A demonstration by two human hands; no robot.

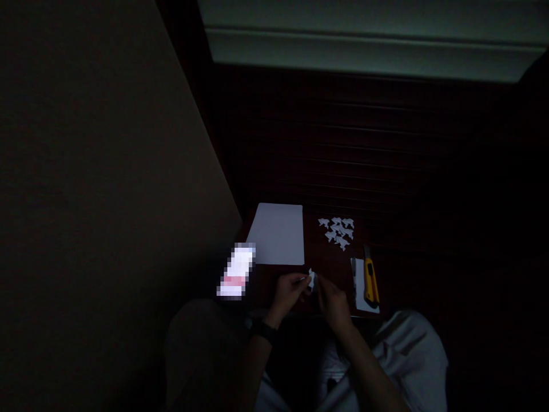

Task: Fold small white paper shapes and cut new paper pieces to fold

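A small piece of folded white paper [311, 278] is held up at the table's near edge, between my two hands. My left hand [286, 294] pinches it from the left with thumb and fingers, and a dark band circles that wrist. From the right, my right hand [333, 303] has its fingers closed at the paper's other side; its fingertips are partly hidden and dim. Beyond the hands, to the right, lies a cluster of several small folded paper figures [337, 230] with pointed ends, similar in look to the held one.
White paper sheets [278, 233] lie flat at the table's back left. A lit, blurred phone-like screen [237, 272] is at the left. On the right, a yellow utility knife [370, 281] rests over a smaller white paper [360, 286]. A wall [180, 171] rises close on the left.
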